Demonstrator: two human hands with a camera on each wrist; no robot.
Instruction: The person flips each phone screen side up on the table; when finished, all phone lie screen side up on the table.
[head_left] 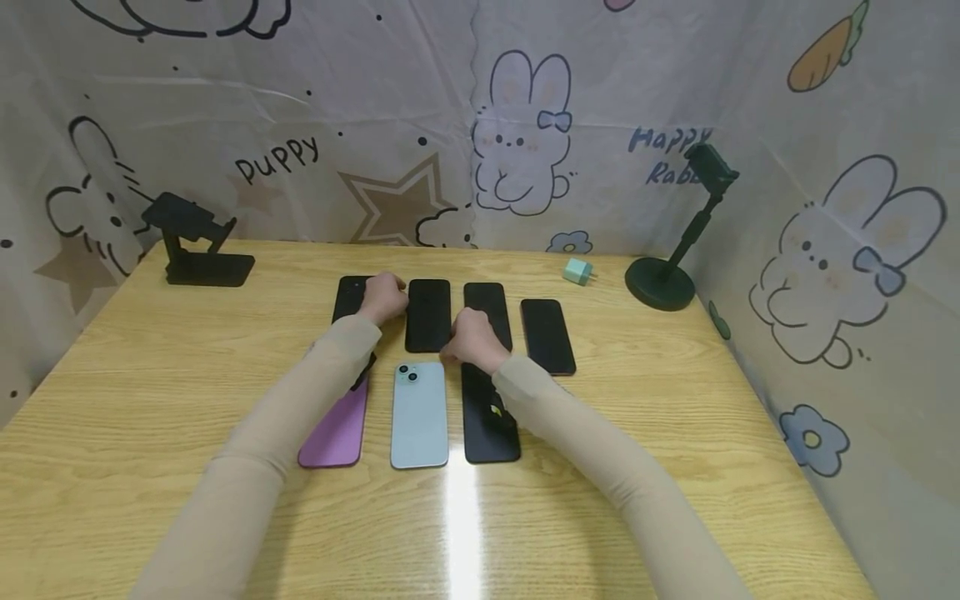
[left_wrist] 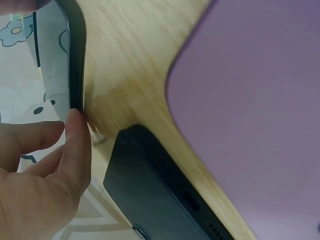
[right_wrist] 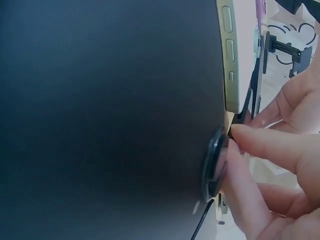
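Observation:
A black phone point(head_left: 428, 317) lies screen up, second from the left in the back row, between my two hands. My left hand point(head_left: 384, 297) is at its upper left side, and in the left wrist view the fingertips pinch the phone's edge point(left_wrist: 76, 60). My right hand point(head_left: 476, 340) is at its lower right corner, thumb and forefinger drawn together there in the right wrist view. Under the left wrist are a dark phone point(head_left: 351, 293) and a purple phone point(head_left: 337, 429). A pale blue phone point(head_left: 419, 421) and a black-backed phone point(head_left: 489, 437) lie in front.
Two more dark phones stand in the back row, one point(head_left: 489, 304) partly behind the right hand and one point(head_left: 548, 337) at the right end. Behind them are a mint charger plug point(head_left: 578, 271), a round-based stand point(head_left: 660, 283) and a black folding stand point(head_left: 210, 268) at left. Patterned cloth point(head_left: 420, 100) surrounds the table.

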